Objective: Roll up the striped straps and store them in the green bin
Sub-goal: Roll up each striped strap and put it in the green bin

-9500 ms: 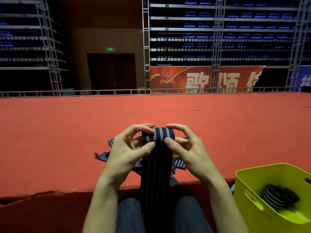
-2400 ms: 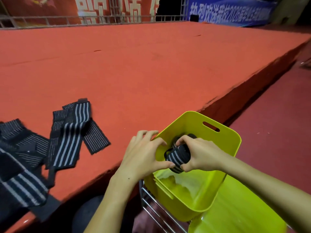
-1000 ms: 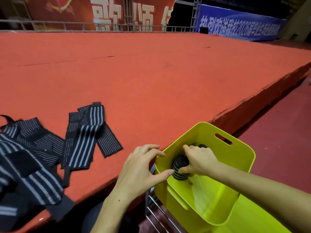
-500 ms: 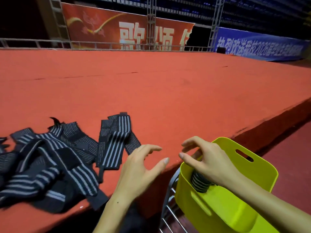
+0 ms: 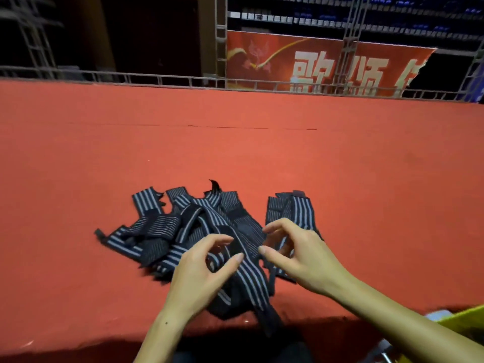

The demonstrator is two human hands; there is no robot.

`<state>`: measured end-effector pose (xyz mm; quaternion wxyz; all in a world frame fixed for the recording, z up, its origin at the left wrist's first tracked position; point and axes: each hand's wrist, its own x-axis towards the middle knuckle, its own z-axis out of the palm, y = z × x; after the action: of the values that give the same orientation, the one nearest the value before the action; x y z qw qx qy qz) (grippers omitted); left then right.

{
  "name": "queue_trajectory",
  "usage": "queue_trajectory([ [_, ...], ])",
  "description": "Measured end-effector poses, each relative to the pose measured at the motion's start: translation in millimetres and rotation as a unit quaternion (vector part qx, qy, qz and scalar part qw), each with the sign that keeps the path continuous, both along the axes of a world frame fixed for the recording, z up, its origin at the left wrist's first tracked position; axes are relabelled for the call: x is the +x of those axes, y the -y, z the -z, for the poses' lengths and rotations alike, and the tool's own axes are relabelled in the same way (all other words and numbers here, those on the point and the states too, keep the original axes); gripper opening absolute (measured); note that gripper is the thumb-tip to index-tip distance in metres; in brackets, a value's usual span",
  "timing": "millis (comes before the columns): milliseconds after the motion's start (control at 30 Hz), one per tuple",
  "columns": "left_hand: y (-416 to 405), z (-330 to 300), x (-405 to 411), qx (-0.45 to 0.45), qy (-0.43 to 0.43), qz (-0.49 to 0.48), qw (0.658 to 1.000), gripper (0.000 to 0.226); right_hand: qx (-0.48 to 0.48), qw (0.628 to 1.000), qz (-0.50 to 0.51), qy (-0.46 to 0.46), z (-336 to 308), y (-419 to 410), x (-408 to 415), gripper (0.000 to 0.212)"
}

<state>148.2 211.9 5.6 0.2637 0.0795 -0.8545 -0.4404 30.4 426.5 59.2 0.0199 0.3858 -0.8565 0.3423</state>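
Red carpeted stage platform [image 5: 262, 153]; metal railing and red banner with white characters [image 5: 327, 64] behind. Loose pile of black fabric straps with grey stripes [image 5: 183, 231] near platform's front edge. Left hand [image 5: 201, 273] and right hand [image 5: 301, 252] over pile, fingers loosely curled, gripping nothing. Yellow-green plastic bin [image 5: 463, 314] corner visible right of pile, below platform edge.

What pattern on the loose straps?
Black with pale grey lengthwise stripes, on the straps; head view.
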Motion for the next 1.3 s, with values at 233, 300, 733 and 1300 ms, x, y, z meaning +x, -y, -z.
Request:
queue_trajectory([
  [233,74.8,8.5,4.7,0.0,0.014,-0.075,0.997,0.036,-0.02,0.998,-0.042,0.048,18.5,81.2,-16.1,0.031],
  [300,88.2,11.0,2.3,0.0,0.021,-0.084,0.996,0.036,-0.02,0.997,-0.046,0.058,28.6,96.8,-23.1,0.031],
  [733,153.1,16.9,-78.8,-0.202,0.079,-0.151,0.965,0.044,0.036,0.999,0.012,0.026,88.5,185.6,-117.1,0.04],
  [1300,200.2,36.8,-159.2,-0.251,0.214,-0.111,0.937,0.065,0.009,0.976,-0.009,0.219,129.1,252.5,-208.4,0.076],
])
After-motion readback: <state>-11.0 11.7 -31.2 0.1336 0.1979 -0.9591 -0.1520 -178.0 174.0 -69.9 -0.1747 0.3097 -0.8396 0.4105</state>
